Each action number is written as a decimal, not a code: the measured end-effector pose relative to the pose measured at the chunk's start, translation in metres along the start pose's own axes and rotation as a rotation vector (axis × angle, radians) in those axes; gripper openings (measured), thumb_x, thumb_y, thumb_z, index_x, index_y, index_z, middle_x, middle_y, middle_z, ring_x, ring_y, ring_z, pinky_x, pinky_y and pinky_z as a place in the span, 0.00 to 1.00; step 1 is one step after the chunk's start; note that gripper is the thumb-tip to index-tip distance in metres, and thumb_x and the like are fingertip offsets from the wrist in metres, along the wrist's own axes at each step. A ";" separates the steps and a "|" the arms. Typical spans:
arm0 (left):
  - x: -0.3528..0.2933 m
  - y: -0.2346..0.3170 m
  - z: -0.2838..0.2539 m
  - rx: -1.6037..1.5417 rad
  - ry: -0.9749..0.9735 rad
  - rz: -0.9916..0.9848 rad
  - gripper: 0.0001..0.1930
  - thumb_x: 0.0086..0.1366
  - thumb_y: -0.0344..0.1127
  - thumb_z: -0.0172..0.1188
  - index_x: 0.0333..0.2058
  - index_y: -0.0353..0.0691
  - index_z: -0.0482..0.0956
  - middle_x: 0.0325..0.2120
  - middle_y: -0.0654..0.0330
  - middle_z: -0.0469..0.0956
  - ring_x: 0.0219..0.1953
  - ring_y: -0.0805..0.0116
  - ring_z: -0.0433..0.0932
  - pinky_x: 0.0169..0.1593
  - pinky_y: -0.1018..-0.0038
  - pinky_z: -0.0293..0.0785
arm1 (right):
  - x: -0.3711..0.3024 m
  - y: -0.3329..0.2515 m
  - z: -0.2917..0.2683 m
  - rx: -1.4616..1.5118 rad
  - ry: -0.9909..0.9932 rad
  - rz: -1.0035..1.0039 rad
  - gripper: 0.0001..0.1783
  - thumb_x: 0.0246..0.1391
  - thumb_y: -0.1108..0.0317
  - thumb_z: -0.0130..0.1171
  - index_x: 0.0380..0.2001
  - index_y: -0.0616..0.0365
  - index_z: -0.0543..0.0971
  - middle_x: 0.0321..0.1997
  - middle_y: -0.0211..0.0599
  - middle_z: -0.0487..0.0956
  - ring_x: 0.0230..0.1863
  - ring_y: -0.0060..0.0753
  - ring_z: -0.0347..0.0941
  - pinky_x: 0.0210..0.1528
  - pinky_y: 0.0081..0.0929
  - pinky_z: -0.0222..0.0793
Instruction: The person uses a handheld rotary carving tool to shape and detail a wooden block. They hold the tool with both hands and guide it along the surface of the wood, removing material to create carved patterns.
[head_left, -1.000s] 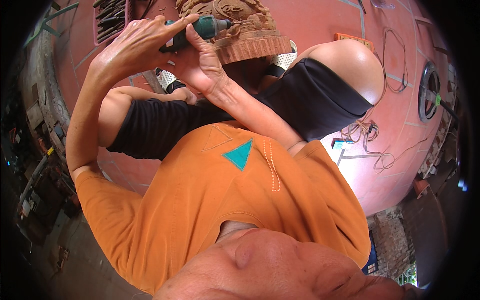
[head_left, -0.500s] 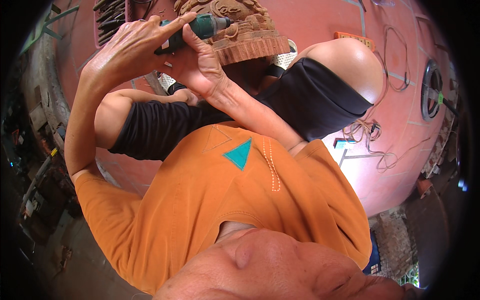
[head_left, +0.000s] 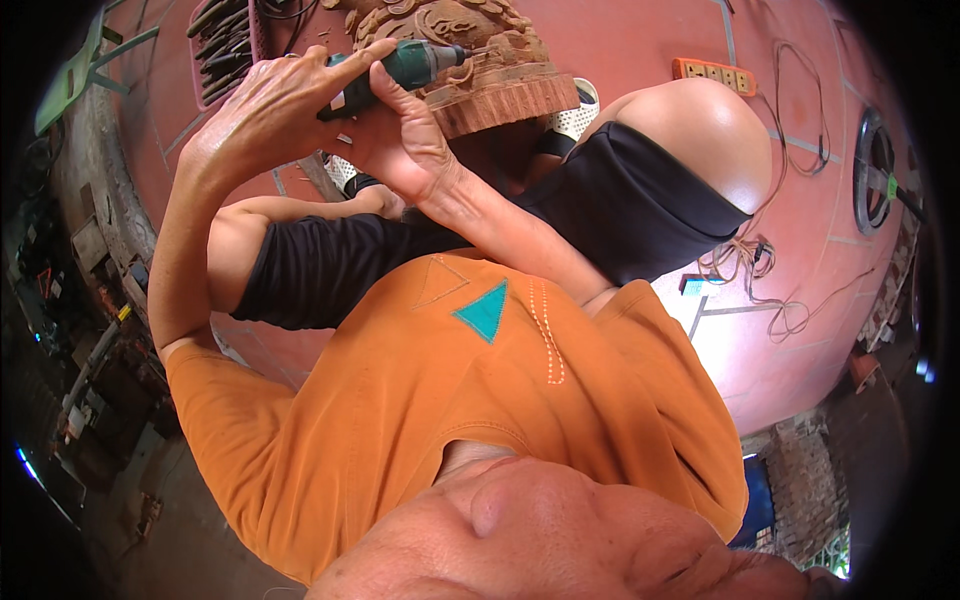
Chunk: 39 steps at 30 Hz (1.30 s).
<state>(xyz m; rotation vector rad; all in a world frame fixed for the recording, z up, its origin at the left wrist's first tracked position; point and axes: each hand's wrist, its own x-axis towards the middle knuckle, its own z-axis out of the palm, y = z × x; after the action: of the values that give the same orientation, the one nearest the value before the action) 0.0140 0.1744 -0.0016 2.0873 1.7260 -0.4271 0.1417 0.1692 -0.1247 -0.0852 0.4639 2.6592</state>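
Note:
A dark green rotary tool (head_left: 408,66) with a grey nose lies across both my hands, its thin bit pointing right at the carved wood. My left hand (head_left: 285,95) wraps over the tool's rear, its index finger stretched along the top. Palm up, my right hand (head_left: 405,145) supports it from the near side, thumb against the body; its other fingers are mostly hidden. The brown wooden carving (head_left: 500,95), with raised curling relief and a thick base, stands just beyond my hands. Whether the bit touches the wood I cannot tell.
A pink tray (head_left: 208,98) of several carving tools lies at the far left. An orange power strip (head_left: 714,76) and loose cables (head_left: 735,262) rest on the red tiles to the right. A black ring-shaped object (head_left: 873,170) is at the far right. My bent knee (head_left: 700,140) flanks the carving.
The whole view has shifted slightly, with the tray and power strip showing a little more. Both hands keep the same grip on the rotary tool, which stays close to the carving.

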 end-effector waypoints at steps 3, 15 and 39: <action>0.000 0.000 -0.001 -0.002 -0.020 -0.011 0.43 0.52 0.31 0.66 0.66 0.62 0.58 0.31 0.56 0.75 0.32 0.58 0.77 0.37 0.64 0.70 | 0.000 0.000 0.001 -0.005 0.009 -0.011 0.24 0.56 0.53 0.61 0.53 0.47 0.70 0.53 0.31 0.74 0.56 0.36 0.68 0.58 0.48 0.64; 0.002 -0.002 0.003 -0.028 -0.018 -0.006 0.47 0.48 0.34 0.70 0.67 0.62 0.56 0.31 0.54 0.74 0.32 0.56 0.77 0.36 0.63 0.71 | 0.001 0.000 -0.002 -0.033 0.010 -0.031 0.25 0.55 0.53 0.62 0.54 0.45 0.70 0.55 0.30 0.73 0.57 0.35 0.68 0.59 0.50 0.64; -0.007 0.000 0.005 0.002 -0.023 -0.038 0.44 0.51 0.36 0.69 0.66 0.63 0.57 0.31 0.54 0.75 0.33 0.57 0.77 0.38 0.62 0.71 | 0.000 0.005 0.000 -0.047 0.041 -0.022 0.24 0.55 0.52 0.62 0.51 0.49 0.72 0.47 0.31 0.77 0.50 0.31 0.73 0.56 0.46 0.68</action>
<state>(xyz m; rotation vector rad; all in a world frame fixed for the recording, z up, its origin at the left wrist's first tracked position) 0.0126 0.1663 -0.0027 2.0455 1.7552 -0.4628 0.1393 0.1650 -0.1236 -0.1589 0.4112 2.6512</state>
